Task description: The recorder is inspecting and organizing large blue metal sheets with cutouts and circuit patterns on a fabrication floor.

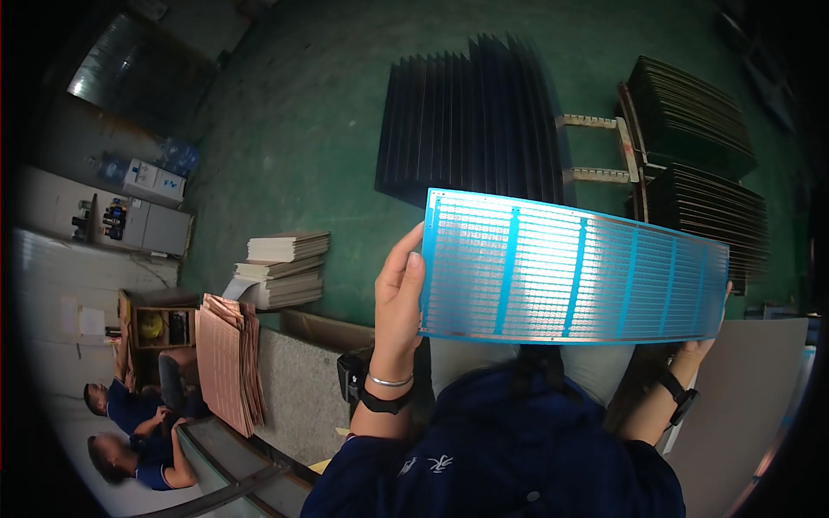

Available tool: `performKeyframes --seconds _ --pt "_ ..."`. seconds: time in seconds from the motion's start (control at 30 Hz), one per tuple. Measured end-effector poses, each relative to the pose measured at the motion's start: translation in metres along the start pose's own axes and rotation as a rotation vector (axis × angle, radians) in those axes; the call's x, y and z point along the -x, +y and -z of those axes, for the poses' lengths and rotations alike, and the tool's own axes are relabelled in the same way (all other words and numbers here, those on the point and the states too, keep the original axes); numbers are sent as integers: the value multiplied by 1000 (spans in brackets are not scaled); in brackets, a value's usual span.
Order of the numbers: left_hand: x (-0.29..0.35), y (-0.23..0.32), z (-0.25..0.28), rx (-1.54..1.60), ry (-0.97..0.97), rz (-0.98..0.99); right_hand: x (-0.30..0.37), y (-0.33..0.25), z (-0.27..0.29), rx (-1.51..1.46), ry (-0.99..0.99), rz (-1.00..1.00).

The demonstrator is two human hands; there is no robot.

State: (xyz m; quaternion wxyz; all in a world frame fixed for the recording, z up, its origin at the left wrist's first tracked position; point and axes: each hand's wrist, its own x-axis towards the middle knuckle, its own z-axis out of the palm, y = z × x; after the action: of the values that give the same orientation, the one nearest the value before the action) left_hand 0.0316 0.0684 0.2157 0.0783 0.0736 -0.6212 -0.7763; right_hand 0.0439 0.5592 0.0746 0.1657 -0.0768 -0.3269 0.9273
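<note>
A wide circuit board panel [540, 276], blue with rows of shiny silvery pads, is held up in front of my body, tilted toward me. My left hand [399, 289] grips its left edge, thumb along the near side and a bracelet and black band at the wrist. Around the lower right corner is my right hand [698, 345], a black strap on that wrist; most of its fingers are hidden behind the panel. Beyond the panel, a row of dark upright panels [466, 121] stands on the green floor.
Racks of stacked boards [691, 112] stand at the far right, beside a pale slotted frame [626, 147]. To my left are copper-coloured sheets [226, 363] on a grey surface [298, 388] and a pale stack of boards [281, 268]. Two people [142, 440] sit at the lower left. A grey board [734, 388] lies right.
</note>
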Motion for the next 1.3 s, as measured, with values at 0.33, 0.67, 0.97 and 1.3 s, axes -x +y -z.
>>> performKeyframes --seconds 0.33,0.67,0.97,1.3 --pt "-2 0 3 -153 3 -55 3 2 -1 99 62 13" --pt "-11 -3 8 -88 6 -14 -1 6 -10 124 73 -2" --pt "-12 -6 9 -138 22 -21 3 5 -28 218 176 31" --pt "-14 -9 13 -211 -5 -33 1 4 -26 248 187 -2"
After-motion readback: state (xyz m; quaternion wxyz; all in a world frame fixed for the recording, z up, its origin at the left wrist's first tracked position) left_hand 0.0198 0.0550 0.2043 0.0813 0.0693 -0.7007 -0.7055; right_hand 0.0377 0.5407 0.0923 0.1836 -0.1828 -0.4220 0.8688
